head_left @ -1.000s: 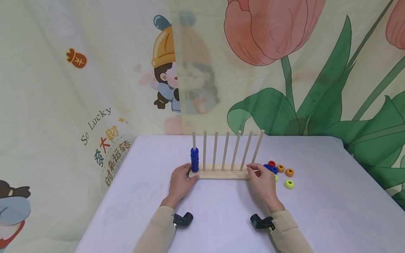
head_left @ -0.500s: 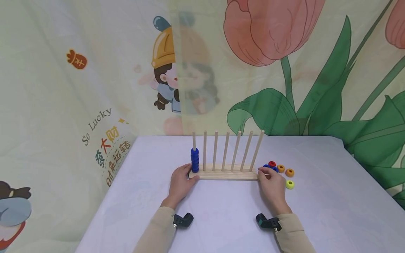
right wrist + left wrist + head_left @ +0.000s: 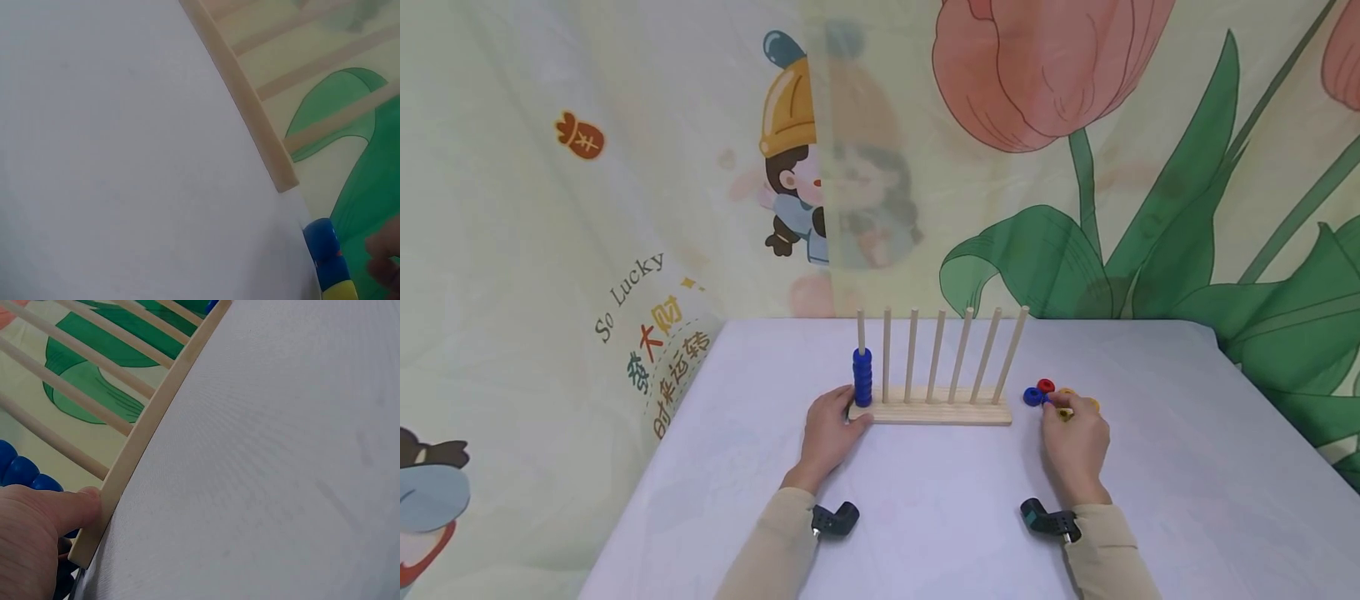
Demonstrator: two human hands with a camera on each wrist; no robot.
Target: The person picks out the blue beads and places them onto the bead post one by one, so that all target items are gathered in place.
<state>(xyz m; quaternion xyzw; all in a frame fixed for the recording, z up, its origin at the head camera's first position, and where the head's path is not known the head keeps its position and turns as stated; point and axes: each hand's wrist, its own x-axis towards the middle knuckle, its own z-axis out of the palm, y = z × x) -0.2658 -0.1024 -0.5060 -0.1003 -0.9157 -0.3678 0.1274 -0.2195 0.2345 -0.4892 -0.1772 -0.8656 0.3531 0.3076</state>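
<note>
A wooden peg rack (image 3: 932, 412) with several upright pegs stands on the table, a stack of blue beads (image 3: 862, 377) on its leftmost peg. My left hand (image 3: 830, 433) grips the rack's left end; in the left wrist view its thumb (image 3: 78, 509) presses the front of the base. To the right of the rack, my right hand (image 3: 1077, 442) is over a small group of loose beads, fingertips close to a blue bead (image 3: 1032, 397) and a yellow bead (image 3: 1065, 414). The right wrist view has its fingers (image 3: 386, 247) beside the beads, holding nothing visible. The hand partly covers the group.
A red bead (image 3: 1046, 386) lies at the back of the loose group, with orange beads partly behind the right hand. White cloth covers the table (image 3: 925, 508). A printed curtain (image 3: 880, 167) hangs behind its far edge.
My right hand has moved right, from the rack's right end to the loose beads. The left hand has stayed on the rack, and the blue stack is unchanged.
</note>
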